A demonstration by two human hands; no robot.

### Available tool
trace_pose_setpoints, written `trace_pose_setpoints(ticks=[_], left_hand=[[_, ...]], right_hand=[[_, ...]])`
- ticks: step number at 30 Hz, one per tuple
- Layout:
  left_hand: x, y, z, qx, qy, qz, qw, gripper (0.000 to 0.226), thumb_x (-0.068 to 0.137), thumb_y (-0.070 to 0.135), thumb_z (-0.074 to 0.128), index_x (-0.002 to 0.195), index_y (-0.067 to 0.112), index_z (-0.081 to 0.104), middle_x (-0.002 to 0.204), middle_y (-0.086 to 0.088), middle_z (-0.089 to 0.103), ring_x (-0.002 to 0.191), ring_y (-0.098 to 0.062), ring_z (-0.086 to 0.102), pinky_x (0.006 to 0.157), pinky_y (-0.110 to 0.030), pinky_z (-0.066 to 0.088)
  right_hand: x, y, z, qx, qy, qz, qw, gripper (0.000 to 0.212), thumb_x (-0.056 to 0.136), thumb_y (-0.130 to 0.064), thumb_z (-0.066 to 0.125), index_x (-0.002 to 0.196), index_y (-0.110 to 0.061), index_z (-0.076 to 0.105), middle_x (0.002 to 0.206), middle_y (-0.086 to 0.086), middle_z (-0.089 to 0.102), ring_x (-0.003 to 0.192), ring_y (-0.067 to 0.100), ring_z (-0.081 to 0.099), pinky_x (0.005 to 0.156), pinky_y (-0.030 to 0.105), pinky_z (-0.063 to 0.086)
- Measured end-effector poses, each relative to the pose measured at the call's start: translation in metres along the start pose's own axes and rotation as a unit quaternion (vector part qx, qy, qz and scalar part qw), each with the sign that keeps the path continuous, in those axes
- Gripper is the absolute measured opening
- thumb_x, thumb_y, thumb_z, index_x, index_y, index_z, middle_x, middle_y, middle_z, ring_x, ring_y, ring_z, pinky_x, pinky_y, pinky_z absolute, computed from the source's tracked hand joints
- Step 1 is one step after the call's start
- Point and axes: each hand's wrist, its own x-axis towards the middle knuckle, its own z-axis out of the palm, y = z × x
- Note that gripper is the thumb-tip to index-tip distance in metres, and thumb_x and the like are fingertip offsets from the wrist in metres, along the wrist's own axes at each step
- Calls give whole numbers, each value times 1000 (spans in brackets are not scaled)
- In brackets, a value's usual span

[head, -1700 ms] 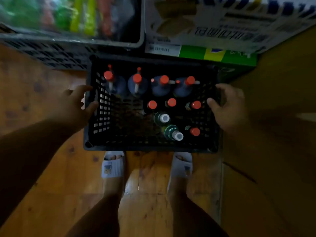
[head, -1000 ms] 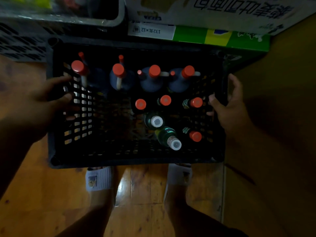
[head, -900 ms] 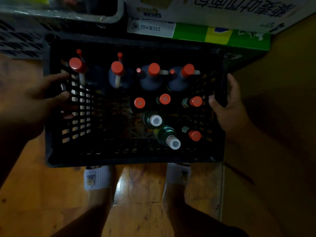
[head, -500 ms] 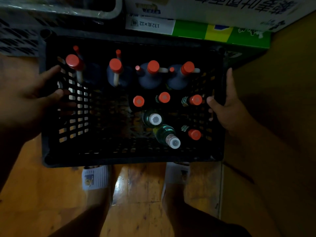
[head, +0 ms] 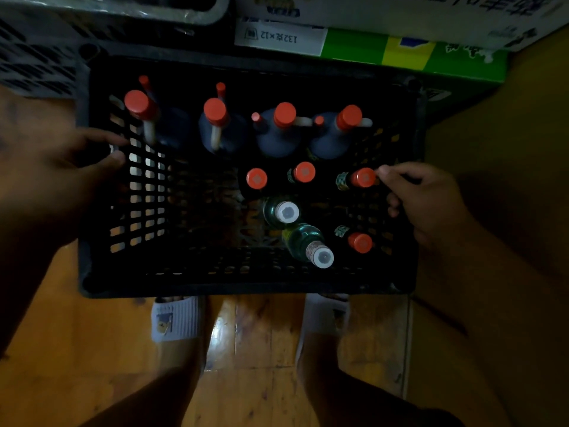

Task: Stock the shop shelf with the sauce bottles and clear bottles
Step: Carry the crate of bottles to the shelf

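Note:
A black plastic crate sits on the wooden floor in front of my feet. Along its far side stand several large dark sauce bottles with red caps and side handles. Several small dark sauce bottles with red caps stand at the right, and two clear greenish bottles with white caps lean beside them. My left hand grips the crate's left wall, thumb inside. My right hand reaches over the right wall, fingers loosely curled, its index fingertip touching the cap of the rightmost small sauce bottle.
A green, yellow and white cardboard carton lies just behind the crate. A grey lattice crate with a wrapped tray on top stands at the back left. My slippered feet stand at the crate's near edge. A darker panel runs along the right.
My right hand has left the crate's right wall and moved inward to the rightmost small sauce bottle's cap. The left hand keeps its grip on the left wall.

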Motion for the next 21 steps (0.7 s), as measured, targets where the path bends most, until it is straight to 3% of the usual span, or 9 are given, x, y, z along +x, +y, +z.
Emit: trace_pose_setpoints(ticks=[2, 4, 9, 12, 16, 21], left_hand=[[-2, 5, 2, -3, 10, -12, 1000, 17, 98, 20, 53, 100, 34, 63, 104, -10, 62, 75, -20, 64, 59, -32, 57], [-2, 6, 4, 7, 13, -16, 1000, 19, 98, 20, 53, 97, 34, 65, 99, -6, 63, 73, -21, 63, 60, -32, 55], [-14, 19, 4, 17, 45, -21, 999, 15, 95, 21, 59, 95, 34, 67, 109, -16, 64, 83, -30, 62, 69, -43, 53], [-36, 41, 3, 22, 57, -28, 998, 18, 95, 18, 59, 88, 34, 65, 104, -16, 61, 75, -25, 59, 66, -38, 50], [-89, 88, -14, 22, 63, -43, 997, 20, 95, 17, 58, 89, 35, 64, 107, -14, 63, 78, -26, 59, 67, -37, 48], [-183, 174, -46, 30, 82, -75, 993, 23, 95, 18, 59, 86, 38, 64, 82, 1, 60, 66, -18, 55, 65, -36, 48]], right_hand=[[0, -1, 3, -3, 24, 6, 1000, 26, 90, -34, 70, 79, -10, 70, 56, 10, 48, 48, 22, 44, 47, 27, 39], [1, -1, 5, -8, 41, 9, 999, 27, 89, -34, 71, 72, -13, 68, 53, 9, 47, 44, 21, 43, 45, 24, 37], [1, -17, 0, -4, 54, 20, 998, 23, 86, -34, 74, 70, -18, 69, 56, 12, 47, 46, 22, 42, 45, 28, 38], [-16, -37, -8, -2, 53, 25, 998, 22, 86, -33, 74, 69, -20, 69, 59, 13, 47, 48, 22, 41, 44, 27, 38], [-64, -77, -26, -4, 55, 36, 998, 22, 86, -33, 74, 70, -20, 69, 58, 12, 48, 46, 19, 42, 45, 28, 38], [-144, -163, -63, -19, 44, 47, 998, 20, 87, -34, 74, 73, -22, 68, 57, 10, 49, 46, 19, 43, 47, 29, 39]])
